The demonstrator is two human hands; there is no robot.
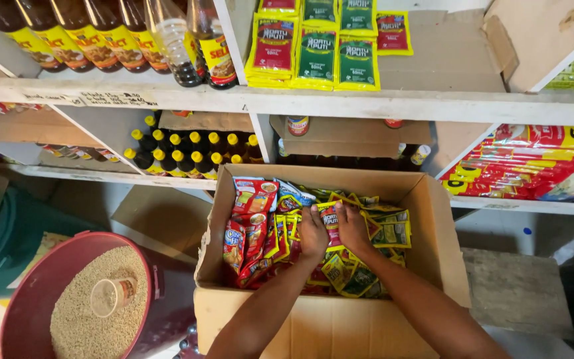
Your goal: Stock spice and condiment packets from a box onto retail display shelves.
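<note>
Fingers of the left hand (313,234) and the right hand (352,226) curl together around one small red-and-yellow sachet (330,216), both hands grasping it at the middle of an open cardboard box (327,319). The sachet stands among many loose packets (255,226), red ones to the left and yellow-green ones to the right, which fill the box. Beside the box, to the left, a red tub (28,299) holds grain with a small scoop cup (111,296) resting in it. Behind, white shelves (340,103) carry dark bottles (181,156) and hanging sachet strips (317,56). Judged risk: the slick, crowded packets may slide under the hands, so a neighbour could be dragged out and fall toward the tub.
</note>
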